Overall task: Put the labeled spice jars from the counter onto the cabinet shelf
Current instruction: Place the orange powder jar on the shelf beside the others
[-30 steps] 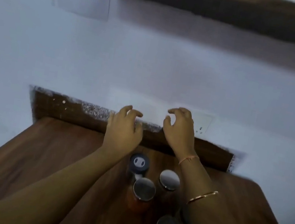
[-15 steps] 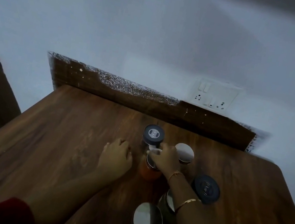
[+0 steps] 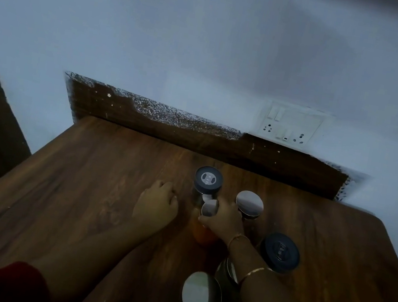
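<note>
Nearest jar (image 3: 201,299): steel lid, at 6 o'clock in the cluster; another jar (image 3: 227,271) just behind it, half hidden by the right forearm
Right hand (image 3: 224,221): fingers wrapped round the top of the orange jar (image 3: 204,233) at the cluster's centre; jar not yet lifted, by the look of it
Left hand (image 3: 157,205): loosely curled, resting on the counter (image 3: 81,184) at 9 o'clock of the orange jar; holding nothing
Dark-lidded jars: one (image 3: 280,251) at 3 o'clock; one (image 3: 208,180) at 12 o'clock
Far steel-lidded jar (image 3: 249,203): at 1 o'clock
Socket (image 3: 289,125): on the wall beyond
Progress: six jars stand on the counter; the shelf is out of sight; most of the job seems left
</note>
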A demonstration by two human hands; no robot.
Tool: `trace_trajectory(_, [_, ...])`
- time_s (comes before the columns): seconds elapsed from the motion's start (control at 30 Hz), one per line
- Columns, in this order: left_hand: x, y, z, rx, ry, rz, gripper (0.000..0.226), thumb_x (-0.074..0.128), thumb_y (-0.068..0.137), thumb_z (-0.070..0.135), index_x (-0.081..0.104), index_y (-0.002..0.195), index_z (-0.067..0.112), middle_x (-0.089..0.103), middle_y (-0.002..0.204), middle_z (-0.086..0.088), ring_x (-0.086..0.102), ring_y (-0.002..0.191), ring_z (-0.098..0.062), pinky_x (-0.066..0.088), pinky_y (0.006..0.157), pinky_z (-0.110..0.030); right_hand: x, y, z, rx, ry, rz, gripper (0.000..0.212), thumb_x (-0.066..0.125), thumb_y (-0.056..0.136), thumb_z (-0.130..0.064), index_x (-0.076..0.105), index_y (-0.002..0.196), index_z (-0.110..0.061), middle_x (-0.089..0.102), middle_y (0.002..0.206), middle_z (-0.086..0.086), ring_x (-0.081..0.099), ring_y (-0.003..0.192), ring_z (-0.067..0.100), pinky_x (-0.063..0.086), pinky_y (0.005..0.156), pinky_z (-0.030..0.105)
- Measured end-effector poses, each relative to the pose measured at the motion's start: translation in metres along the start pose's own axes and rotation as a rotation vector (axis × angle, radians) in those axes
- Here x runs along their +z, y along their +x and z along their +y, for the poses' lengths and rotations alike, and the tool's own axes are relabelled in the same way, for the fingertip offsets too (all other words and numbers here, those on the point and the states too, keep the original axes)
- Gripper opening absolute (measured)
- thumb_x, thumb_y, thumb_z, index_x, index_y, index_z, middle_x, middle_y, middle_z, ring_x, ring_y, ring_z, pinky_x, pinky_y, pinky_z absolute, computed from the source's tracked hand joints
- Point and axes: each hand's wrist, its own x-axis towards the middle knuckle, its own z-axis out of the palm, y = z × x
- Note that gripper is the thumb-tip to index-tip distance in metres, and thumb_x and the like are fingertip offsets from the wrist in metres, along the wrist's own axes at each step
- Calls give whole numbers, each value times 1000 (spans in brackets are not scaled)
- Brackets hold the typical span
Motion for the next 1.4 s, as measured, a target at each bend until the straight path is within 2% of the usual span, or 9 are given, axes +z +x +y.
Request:
trace_trajectory(0.17, [-8, 19, 5, -3, -90, 12, 17, 46, 90, 14, 60, 89, 5, 61, 101, -9, 58, 89, -20, 49, 82, -39, -25, 2, -13, -46, 61, 3, 57, 69, 76, -41, 53, 124, -15, 54, 127, 14, 52, 116, 28, 47, 97, 42])
trace_trajectory(0.3, [-17, 35, 18, -20, -248, 53, 16, 49, 92, 15, 62, 99, 11, 63, 103, -2, 57, 86, -12, 43, 65, -23, -71, 3, -38, -120, 220, 37, 78, 72, 75, -45, 42, 142, -18, 43, 143, 9, 43, 129, 27, 41, 105, 41])
trace_trajectory(0.53, [-55, 61, 48, -408, -1104, -236, 40, 40, 96, 48, 56, 115, 16, 62, 113, -11, 60, 96, -24, 48, 85, -39, -156, -9, -87, -335, 582, 32, 64, 70, 79, -30, 46, 138, -28, 49, 137, -3, 48, 120, 18, 50, 96, 36])
trace_trajectory(0.67, [-79, 68, 64, -357, -1478, -430, 58, 36, 90, 64, 56, 119, 17, 64, 113, -22, 67, 91, -32, 58, 67, -39, -188, -13, -110, -450, 733, 52, 61, 71, 80, -25, 49, 137, -27, 56, 127, -9, 54, 114, 11, 52, 86, 24])
trace_trajectory(0.8, [-99, 72, 83, -232, -1583, -595, 74, 30, 84, 73, 57, 122, 16, 65, 117, -23, 64, 103, -38, 53, 86, -47, -212, -13, -126, -528, 898, 51, 58, 68, 81, -14, 51, 136, -20, 59, 130, 7, 55, 121, 23, 48, 98, 34])
trace_trajectory(0.9, [-111, 70, 99, -127, -1588, -638, 74, 30, 85, 69, 51, 128, 12, 66, 115, -22, 66, 103, -34, 52, 89, -47, -225, -14, -133, -585, 1071, 68, 49, 66, 81, -12, 55, 128, -20, 57, 127, 11, 56, 116, 20, 51, 89, 25])
trace_trajectory(1.17, [-123, 52, 137, 95, -1642, -332, 66, 54, 73, 56, 51, 124, 13, 61, 121, -20, 65, 98, -29, 54, 85, -42, -233, -19, -141, -620, 1390, 201, 33, 61, 82, -26, 59, 114, -19, 64, 99, -3, 63, 85, 8, 54, 70, 26])
trace_trajectory(1.3, [-128, 48, 151, 238, -1496, -131, 40, 67, 75, 43, 60, 106, 20, 68, 100, -1, 66, 92, -18, 55, 79, -30, -231, -21, -144, -541, 1406, 258, 20, 53, 95, -34, 59, 106, -19, 65, 103, 0, 68, 85, 8, 57, 70, 29])
trace_trajectory(1.4, [-130, 44, 160, 274, -1359, 31, 70, 74, 60, 49, 55, 120, 19, 67, 113, -2, 64, 105, -17, 52, 87, -30, -230, -24, -149, -445, 1339, 291, 34, 46, 95, -44, 62, 110, -18, 67, 114, 9, 67, 101, 22, 57, 84, 40])
